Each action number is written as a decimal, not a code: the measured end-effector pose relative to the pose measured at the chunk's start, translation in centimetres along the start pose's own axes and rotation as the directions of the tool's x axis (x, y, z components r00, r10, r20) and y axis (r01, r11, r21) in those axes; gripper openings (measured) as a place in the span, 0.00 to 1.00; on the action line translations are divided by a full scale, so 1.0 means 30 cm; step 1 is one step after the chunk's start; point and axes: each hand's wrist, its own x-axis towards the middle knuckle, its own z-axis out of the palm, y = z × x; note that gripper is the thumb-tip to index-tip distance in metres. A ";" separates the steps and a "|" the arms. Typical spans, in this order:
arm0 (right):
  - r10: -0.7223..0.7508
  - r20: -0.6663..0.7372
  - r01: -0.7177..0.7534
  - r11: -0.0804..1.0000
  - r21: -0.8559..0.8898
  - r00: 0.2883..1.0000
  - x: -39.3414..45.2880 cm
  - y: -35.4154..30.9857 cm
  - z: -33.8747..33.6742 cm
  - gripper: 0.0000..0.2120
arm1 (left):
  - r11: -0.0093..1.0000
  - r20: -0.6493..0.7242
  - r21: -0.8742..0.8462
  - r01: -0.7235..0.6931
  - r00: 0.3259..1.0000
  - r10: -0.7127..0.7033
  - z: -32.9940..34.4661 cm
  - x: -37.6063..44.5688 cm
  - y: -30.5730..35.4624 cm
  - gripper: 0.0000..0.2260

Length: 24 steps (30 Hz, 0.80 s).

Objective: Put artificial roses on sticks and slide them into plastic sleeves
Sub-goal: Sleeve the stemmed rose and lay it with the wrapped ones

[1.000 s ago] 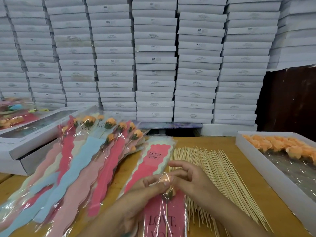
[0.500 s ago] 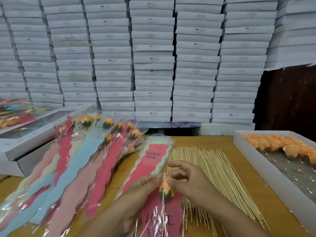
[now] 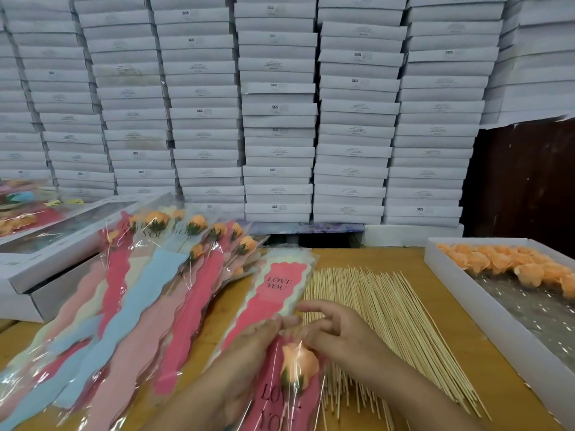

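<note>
head view: an orange rose (image 3: 299, 363) is seen seated inside a pink "love you" plastic sleeve (image 3: 281, 405), head just below the sleeve mouth, so insertion is judged nearly done. the sleeve's left edge is held by the left hand (image 3: 249, 346), thumb on top, likely to keep the film steady and the mouth open. the right hand (image 3: 334, 332) is hovered just right of the rose, fingers loosely curled; whether film is pinched cannot be told. the rose lies between both hands, just below the fingertips. bamboo sticks (image 3: 382, 312) are fanned right of the rose, within reach. an empty sleeve stack (image 3: 277, 290) lies behind it, finished sleeved roses (image 3: 130, 293) are piled left, and the loose rose box (image 3: 485, 309) sits far right.
</note>
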 end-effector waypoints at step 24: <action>0.291 0.114 -0.313 0.880 0.357 0.950 -0.014 0.024 0.028 0.08 | 0.958 0.085 -0.256 -0.126 0.985 0.152 0.007 -0.006 0.069 0.18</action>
